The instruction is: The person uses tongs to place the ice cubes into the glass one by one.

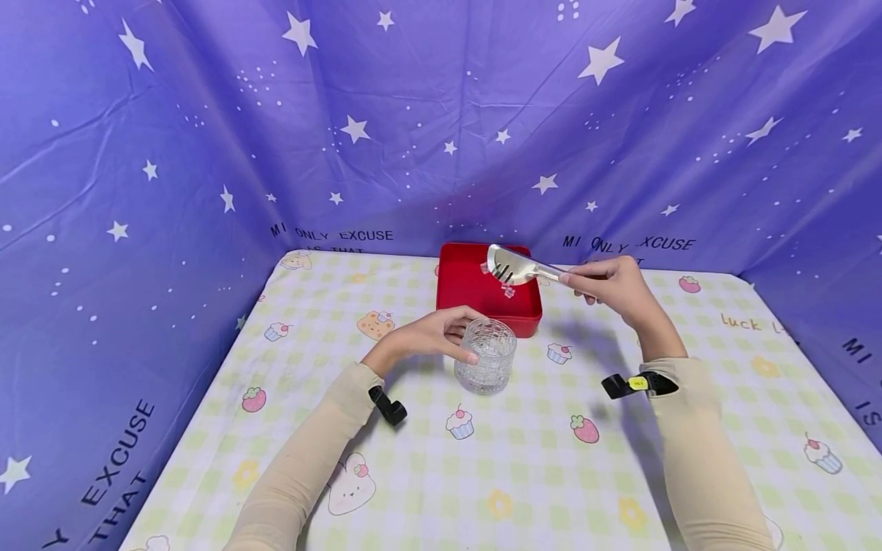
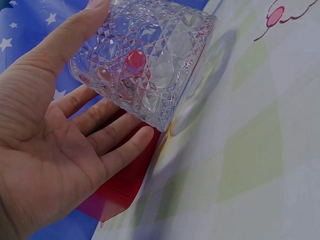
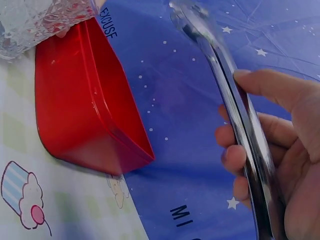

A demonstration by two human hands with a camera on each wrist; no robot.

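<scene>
A clear patterned glass cup stands in front of the red box, its base right at the tablecloth. My left hand holds the cup from the left, thumb on the near side and fingers behind, as the left wrist view also shows. Metal tongs are gripped in my right hand, fingers wrapped on one side and thumb on the other. In the head view the slotted end of the tongs hangs over the box. Small clear-and-pink pieces show inside the box near that end.
A checked tablecloth with cupcake and strawberry prints covers the table. Purple star-printed curtains close in the back and both sides. The box stands close to the table's far edge.
</scene>
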